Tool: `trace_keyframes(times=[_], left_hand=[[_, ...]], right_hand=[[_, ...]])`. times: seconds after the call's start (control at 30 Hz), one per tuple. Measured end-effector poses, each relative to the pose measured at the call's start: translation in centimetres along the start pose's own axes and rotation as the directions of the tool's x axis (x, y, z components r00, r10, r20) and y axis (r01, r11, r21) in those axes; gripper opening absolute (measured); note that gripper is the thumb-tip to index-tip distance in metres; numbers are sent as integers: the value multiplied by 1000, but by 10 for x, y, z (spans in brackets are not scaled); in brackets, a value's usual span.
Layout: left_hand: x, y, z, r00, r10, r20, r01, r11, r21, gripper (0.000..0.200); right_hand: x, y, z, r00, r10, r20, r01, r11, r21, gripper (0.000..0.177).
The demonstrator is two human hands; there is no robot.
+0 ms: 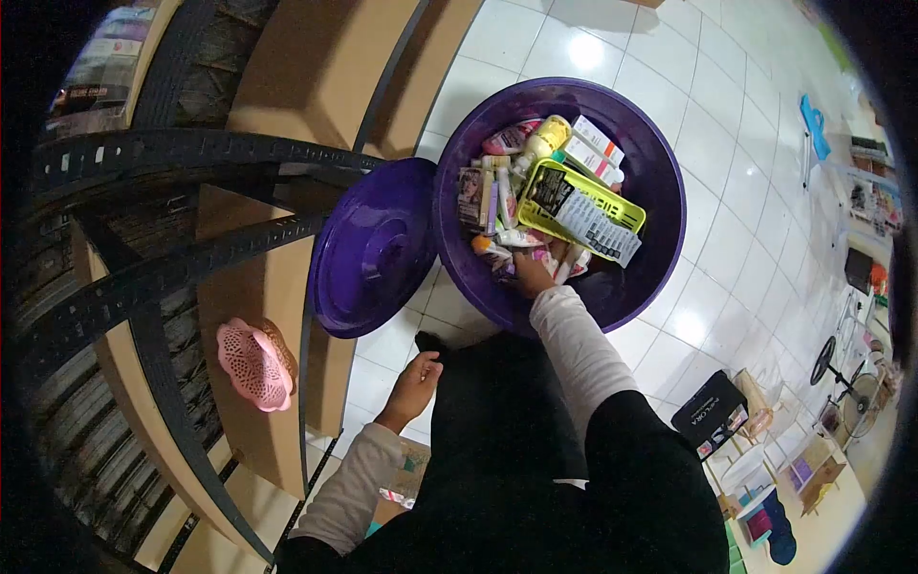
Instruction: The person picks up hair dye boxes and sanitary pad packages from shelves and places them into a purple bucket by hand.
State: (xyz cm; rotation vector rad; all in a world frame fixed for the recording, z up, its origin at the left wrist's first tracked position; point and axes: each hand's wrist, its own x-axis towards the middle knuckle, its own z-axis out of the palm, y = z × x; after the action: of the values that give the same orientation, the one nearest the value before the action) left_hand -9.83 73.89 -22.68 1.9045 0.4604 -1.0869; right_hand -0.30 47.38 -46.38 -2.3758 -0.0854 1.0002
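Observation:
My right hand reaches into a large round purple tub, its fingers down among bottles and tubes and partly hidden by them. Near it lie an orange-capped tube and white tubes. A yellow-green basket holding printed sheets rests on the contents, beside a yellow bottle, white boxes and a box with a face picture. My left hand hovers left of my legs, fingers loosely curled; whether it holds anything is unclear.
A purple lid leans between the tub and a black-framed shelf. Pink perforated baskets sit on a shelf board. At the right are a black bag, a fan and a blue object on the white tiled floor.

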Motion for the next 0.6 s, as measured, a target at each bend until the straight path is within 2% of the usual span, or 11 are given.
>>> trace_keyframes(times=[0.07, 0.1, 0.2, 0.23, 0.37, 0.47, 0.57, 0.6], left_hand=[[-1, -2, -3, 1000, -8, -5, 8, 1000, 11, 33], [-1, -4, -4, 1000, -5, -11, 5, 1000, 20, 32], [-1, -14, -4, 1000, 12, -22, -11, 999, 35, 32], [-1, -17, -4, 999, 19, -26, -18, 999, 39, 32], [-4, -26, -2, 999, 24, -28, -23, 999, 36, 32], [-5, -29, -2, 1000, 9, -11, -9, 999, 31, 33], [-6, -32, -3, 1000, 15, -21, -14, 999, 38, 33], [-6, -34, -3, 999, 20, -30, -18, 999, 44, 33]], right_hand=[[-6, -5, -10, 1000, 7, -16, -6, 998, 63, 38], [-10, -20, -24, 997, 77, -22, -73, 989, 129, 48], [15, -10, -14, 999, 7, 48, -16, 983, 185, 69], [22, -2, -7, 990, -135, -34, 139, 953, 270, 70], [22, -8, -15, 993, -113, -37, 118, 978, 173, 70], [24, 1, 4, 941, -244, -234, 249, 968, -7, 65], [26, -3, -3, 999, 1, 41, -3, 999, 37, 68], [29, 6, 9, 1000, 3, -18, -2, 999, 48, 67]])
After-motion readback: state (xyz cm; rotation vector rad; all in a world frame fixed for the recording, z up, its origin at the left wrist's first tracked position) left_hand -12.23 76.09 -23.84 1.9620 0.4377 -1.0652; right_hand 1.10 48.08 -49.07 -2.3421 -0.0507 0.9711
